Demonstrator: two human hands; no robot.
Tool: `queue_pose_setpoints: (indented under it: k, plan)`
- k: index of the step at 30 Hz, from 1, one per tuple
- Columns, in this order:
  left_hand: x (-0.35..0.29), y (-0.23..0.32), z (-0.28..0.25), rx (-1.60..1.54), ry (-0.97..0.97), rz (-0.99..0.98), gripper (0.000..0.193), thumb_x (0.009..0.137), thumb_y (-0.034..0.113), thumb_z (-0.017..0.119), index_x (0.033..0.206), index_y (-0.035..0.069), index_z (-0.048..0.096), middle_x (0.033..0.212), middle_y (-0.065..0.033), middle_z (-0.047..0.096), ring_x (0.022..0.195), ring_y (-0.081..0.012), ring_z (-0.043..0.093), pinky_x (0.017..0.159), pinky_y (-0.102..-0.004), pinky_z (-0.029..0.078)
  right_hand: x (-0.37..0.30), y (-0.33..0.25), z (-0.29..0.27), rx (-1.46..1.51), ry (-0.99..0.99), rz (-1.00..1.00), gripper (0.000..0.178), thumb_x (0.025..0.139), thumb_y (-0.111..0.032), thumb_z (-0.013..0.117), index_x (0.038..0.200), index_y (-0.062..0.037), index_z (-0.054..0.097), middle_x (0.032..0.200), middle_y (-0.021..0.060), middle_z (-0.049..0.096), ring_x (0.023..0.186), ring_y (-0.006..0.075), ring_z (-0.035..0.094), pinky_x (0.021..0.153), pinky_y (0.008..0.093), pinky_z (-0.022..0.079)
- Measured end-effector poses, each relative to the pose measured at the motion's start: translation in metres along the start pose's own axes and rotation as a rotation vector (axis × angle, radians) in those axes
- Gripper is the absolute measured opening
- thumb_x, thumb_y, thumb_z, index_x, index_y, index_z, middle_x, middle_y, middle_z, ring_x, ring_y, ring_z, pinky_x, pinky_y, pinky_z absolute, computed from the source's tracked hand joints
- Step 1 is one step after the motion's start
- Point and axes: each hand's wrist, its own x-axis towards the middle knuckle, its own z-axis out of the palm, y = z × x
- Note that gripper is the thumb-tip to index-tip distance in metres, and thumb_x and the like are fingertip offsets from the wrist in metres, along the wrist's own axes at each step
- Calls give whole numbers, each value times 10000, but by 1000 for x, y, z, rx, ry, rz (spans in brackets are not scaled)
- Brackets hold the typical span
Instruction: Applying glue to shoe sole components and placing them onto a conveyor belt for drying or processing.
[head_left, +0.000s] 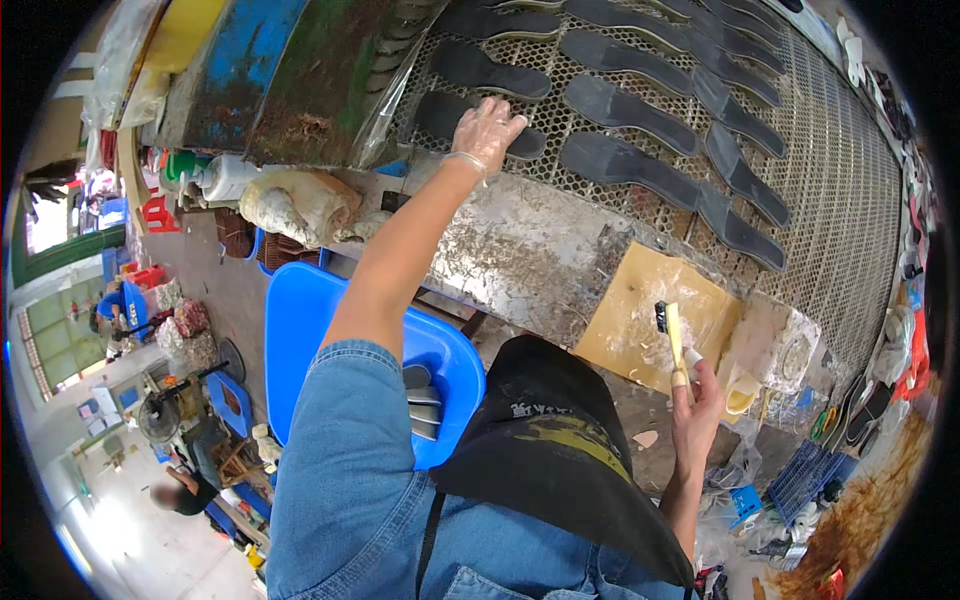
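Note:
My left hand, in a thin clear glove, reaches far forward over a dark grey shoe insole lying on a metal mesh belt. Its fingers lie over the narrow middle of the insole, thumb held apart; their tips are partly hidden. In my right hand is a brush with a pale wooden handle and short black bristles, held upright. Some fingertips of that hand are covered in white. Beneath the brush is a tan board smeared with whitish residue. A small yellowish cup stands beside the right hand.
Rows of dark insoles cover the mesh belt. A worn ledge runs along its near side. Below my left arm stands a blue tub with several insoles inside. Another person is at the far left, near a fan.

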Motion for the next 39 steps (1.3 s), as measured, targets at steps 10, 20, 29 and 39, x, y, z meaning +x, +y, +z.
queue_pose_setpoints:
  k: [10, 20, 29, 39]
  plan:
    - [-1, -21, 20, -236, -44, -66, 693, 768, -63, 615, 1388, 190, 435, 1414, -157, 402, 1248, -367, 479, 994, -441, 466, 7, 1, 6, -27, -32, 3, 346, 843, -105, 648, 1132, 73, 584, 773, 94, 594, 688, 140, 547, 602, 286, 451]
    - [-3, -56, 12, -619, 89, -2, 723, 685, 45, 712, 1354, 125, 453, 1321, -113, 452, 1049, -309, 598, 902, -405, 519, 7, 10, 18, 53, -34, 3, 322, 845, -80, 634, 1114, 88, 579, 820, 72, 578, 762, 119, 533, 657, 275, 454]
    - [-17, -56, 25, -2282, 524, -511, 690, 960, 493, 474, 1431, 5, 343, 1464, -168, 397, 1259, -327, 485, 959, -413, 510, 2, 61, 32, 114, -63, -62, 146, 925, -109, 591, 996, 17, 568, 725, -23, 457, 647, 70, 414, 551, 251, 354]
    - [-98, -6, -2, -2602, 412, -535, 709, 947, 534, 462, 1424, 19, 358, 1389, -181, 463, 1113, -312, 571, 856, -367, 533, -5, 74, 34, -45, 50, -206, 90, 898, -34, 536, 975, 12, 535, 685, 68, 446, 618, 148, 431, 563, 308, 378]
